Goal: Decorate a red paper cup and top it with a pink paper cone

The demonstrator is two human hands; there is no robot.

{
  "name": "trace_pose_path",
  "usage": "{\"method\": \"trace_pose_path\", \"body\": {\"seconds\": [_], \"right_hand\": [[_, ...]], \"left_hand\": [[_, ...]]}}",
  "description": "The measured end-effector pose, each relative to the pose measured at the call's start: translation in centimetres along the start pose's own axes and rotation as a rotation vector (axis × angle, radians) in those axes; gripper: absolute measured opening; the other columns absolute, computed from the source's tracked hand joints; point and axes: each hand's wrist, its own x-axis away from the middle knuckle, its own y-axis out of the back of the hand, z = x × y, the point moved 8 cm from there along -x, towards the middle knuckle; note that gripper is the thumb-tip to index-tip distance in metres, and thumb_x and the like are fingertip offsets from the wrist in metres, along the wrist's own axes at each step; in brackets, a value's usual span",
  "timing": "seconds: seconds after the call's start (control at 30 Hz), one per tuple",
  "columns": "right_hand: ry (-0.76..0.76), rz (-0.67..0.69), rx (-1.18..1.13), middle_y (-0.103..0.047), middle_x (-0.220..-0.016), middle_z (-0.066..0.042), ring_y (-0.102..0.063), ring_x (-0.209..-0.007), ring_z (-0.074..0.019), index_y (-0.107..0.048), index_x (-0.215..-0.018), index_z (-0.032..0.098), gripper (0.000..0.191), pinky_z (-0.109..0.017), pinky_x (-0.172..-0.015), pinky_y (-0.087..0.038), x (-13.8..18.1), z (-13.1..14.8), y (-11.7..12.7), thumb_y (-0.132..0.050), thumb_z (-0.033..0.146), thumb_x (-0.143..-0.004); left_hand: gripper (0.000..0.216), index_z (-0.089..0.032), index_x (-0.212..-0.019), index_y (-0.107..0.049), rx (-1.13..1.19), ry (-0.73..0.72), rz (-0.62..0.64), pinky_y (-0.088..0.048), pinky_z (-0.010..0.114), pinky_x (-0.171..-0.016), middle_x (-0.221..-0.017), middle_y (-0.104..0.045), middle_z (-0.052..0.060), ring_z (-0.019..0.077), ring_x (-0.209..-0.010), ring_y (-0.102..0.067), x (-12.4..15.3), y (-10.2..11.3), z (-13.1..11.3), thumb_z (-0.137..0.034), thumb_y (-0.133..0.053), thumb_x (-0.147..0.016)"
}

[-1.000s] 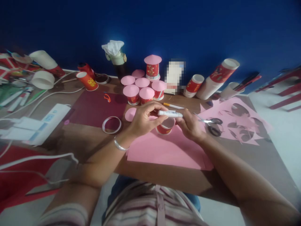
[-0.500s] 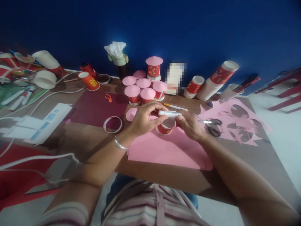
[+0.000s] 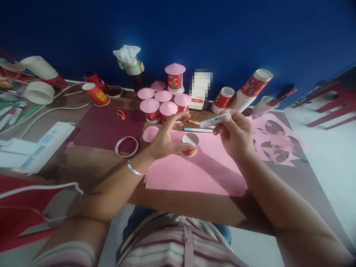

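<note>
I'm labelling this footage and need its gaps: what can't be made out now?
All in the head view:
- Tube: print, blurred and too small.
- Cup: part of its side, behind the left hand.
- Panel: face, pixelated.
- Stool: far part, cut off by the right edge.

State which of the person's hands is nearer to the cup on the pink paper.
Left. The left hand is open beside the cup, its thumb overlapping it in view; the right hand is farther off, to the cup's right, holding a white tube.
</note>
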Motion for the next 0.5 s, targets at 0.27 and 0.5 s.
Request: {"method": "trace_pose_path", "body": {"seconds": [0.27, 0.5], "right_hand": [[0.110, 0.119, 0.477, -0.065, -0.079, 0.000, -0.060, -0.059, -0.0120, -0.068, -0.096, 0.022, 0.032, -0.029, -0.056, -0.054, 1.0, 0.4, -0.7, -0.074, 0.052, -0.089], [0.240, 0.106, 0.677, -0.068, -0.082, -0.002, -0.060, -0.066, -0.0154, -0.069, -0.093, 0.024, 0.025, -0.032, -0.059, -0.054, 1.6, 1.2, -1.7, -0.076, 0.048, -0.088]], "left_hand": [[0.078, -0.023, -0.137, -0.050, -0.123, 0.219, 0.144, -0.052, 0.048, -0.109, -0.138, -0.061, 0.013, 0.0295, -0.128, -0.062, 1.7, -3.0, 2.7, -0.029, -0.090, -0.070], [0.070, -0.022, -0.120, -0.055, -0.332, 0.310, 0.110, -0.057, 0.046, -0.091, -0.119, -0.069, 0.008, 0.0298, -0.107, -0.067, 2.2, -3.0, 3.8, -0.035, -0.092, -0.063]]}}
